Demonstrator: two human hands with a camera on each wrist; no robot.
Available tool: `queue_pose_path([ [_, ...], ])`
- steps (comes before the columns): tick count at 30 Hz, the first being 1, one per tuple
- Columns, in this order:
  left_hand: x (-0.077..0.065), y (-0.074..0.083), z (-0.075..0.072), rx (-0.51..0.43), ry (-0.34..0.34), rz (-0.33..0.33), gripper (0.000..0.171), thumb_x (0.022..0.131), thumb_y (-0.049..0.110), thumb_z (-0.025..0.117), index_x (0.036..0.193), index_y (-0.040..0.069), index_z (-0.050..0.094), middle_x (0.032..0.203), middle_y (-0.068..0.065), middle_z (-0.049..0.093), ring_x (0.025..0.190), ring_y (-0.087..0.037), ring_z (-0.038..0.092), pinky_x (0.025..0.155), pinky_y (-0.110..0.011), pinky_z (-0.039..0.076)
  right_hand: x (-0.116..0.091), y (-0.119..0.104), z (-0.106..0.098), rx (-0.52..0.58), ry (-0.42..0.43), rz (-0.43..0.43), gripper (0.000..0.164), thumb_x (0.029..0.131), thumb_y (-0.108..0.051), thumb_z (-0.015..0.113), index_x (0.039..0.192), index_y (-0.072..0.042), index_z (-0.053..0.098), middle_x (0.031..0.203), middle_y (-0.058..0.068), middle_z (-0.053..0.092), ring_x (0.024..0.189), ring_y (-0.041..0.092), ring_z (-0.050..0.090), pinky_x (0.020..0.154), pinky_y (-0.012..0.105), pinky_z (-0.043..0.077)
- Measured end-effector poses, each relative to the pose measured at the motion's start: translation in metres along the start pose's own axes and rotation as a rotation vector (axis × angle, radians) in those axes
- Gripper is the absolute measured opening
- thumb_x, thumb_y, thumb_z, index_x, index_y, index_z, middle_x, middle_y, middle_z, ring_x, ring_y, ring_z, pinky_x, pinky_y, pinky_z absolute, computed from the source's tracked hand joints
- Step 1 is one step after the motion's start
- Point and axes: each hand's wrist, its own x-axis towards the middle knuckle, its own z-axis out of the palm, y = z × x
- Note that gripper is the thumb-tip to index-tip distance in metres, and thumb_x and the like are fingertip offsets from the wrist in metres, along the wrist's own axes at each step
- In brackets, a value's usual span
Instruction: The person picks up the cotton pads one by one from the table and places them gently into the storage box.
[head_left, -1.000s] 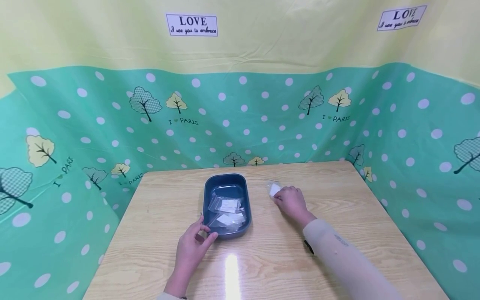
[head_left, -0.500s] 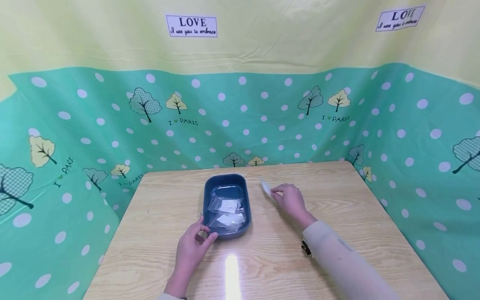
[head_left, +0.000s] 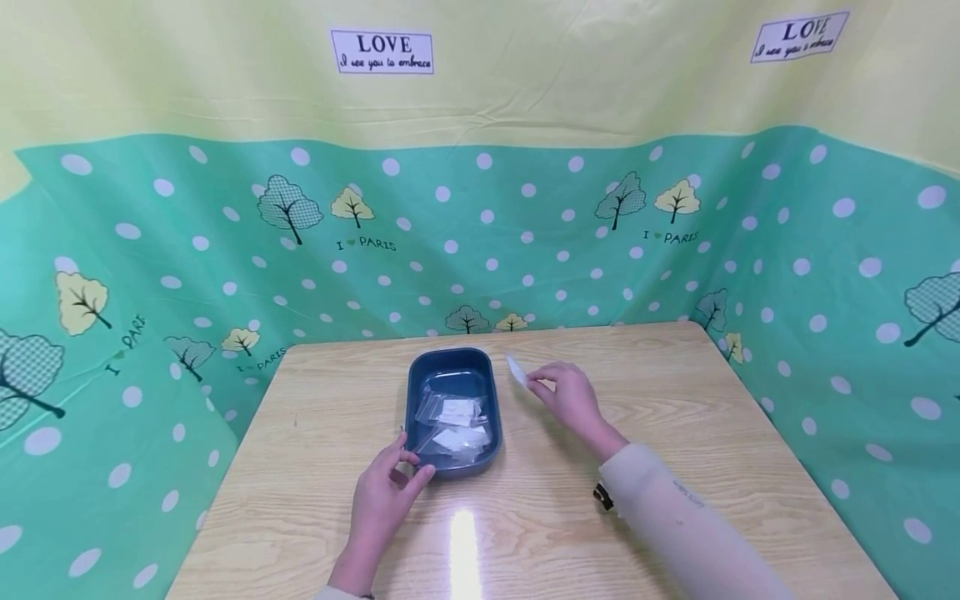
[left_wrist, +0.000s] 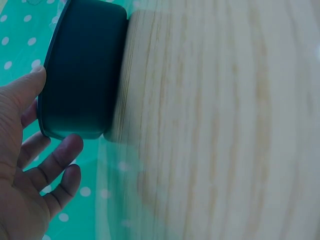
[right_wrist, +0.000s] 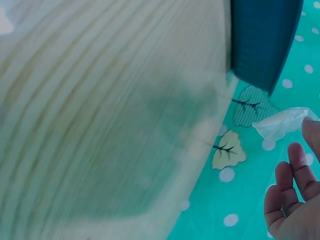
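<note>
A dark blue rectangular tray [head_left: 453, 473] stands on the table left of the middle. My left hand [head_left: 384, 492] holds its near left corner, thumb at the front rim and fingers along the left side. In the left wrist view the thumb of that hand [left_wrist: 22, 150] lies on the rim of the tray [left_wrist: 82, 70]. My right hand [head_left: 573, 400] pinches a small clear plastic bag [head_left: 516, 370] with something white in it, tilted up just right of the tray. The right wrist view shows the bag [right_wrist: 285, 122] at the thumb; its other fingers are loosely bent.
Several similar small clear bags [head_left: 459, 412] with white contents lie inside the tray, toward its near half. Around it spreads the light wood table [head_left: 322, 417]. A green dotted curtain [head_left: 420, 275] hangs behind the table and along both sides.
My right hand has lifted the small bag off the table and moved it left toward the tray, turning it edge-on. My left hand and the tray have stayed in place.
</note>
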Motion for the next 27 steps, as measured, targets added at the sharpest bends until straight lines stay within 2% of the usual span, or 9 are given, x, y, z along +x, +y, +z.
queue_pose_path([
  [8, 0.001, 0.001, -0.001, -0.006, -0.017, -0.021, 0.027, 0.087, 0.036, 0.091, 0.095, 0.020, 0.072, 0.156, -0.013, 0.061, 0.074, -0.006, 0.067, 0.070, -0.022, 0.058, 0.000, -0.021, 0.003, 0.044, 0.017, -0.092, 0.013, 0.094, -0.020, 0.084, 0.105, -0.013, 0.084, 0.111, 0.007, 0.082, 0.112, 0.032, 0.073, 0.103, 0.051, 0.057],
  [15, 0.001, 0.001, -0.001, -0.010, -0.018, -0.023, 0.026, 0.087, 0.036, 0.091, 0.095, 0.020, 0.072, 0.156, -0.013, 0.060, 0.073, -0.006, 0.067, 0.069, -0.022, 0.058, -0.003, -0.038, 0.009, 0.052, -0.007, -0.156, 0.013, 0.093, -0.020, 0.085, 0.105, -0.015, 0.084, 0.109, 0.006, 0.082, 0.110, 0.029, 0.072, 0.101, 0.050, 0.057],
  [22, 0.000, 0.000, -0.001, -0.013, -0.023, -0.033, 0.026, 0.087, 0.036, 0.091, 0.095, 0.020, 0.072, 0.157, -0.013, 0.060, 0.074, -0.006, 0.067, 0.070, -0.021, 0.058, -0.007, -0.048, 0.016, 0.038, -0.033, -0.187, 0.013, 0.092, -0.021, 0.085, 0.104, -0.017, 0.084, 0.107, 0.003, 0.081, 0.107, 0.026, 0.071, 0.100, 0.048, 0.058],
  [27, 0.001, 0.000, -0.001, -0.005, -0.018, -0.023, 0.026, 0.087, 0.036, 0.091, 0.095, 0.020, 0.072, 0.156, -0.013, 0.061, 0.073, -0.006, 0.067, 0.070, -0.022, 0.058, -0.009, -0.052, 0.021, 0.007, -0.061, -0.200, 0.013, 0.092, -0.022, 0.085, 0.105, -0.018, 0.085, 0.101, 0.001, 0.079, 0.100, 0.022, 0.070, 0.091, 0.043, 0.059],
])
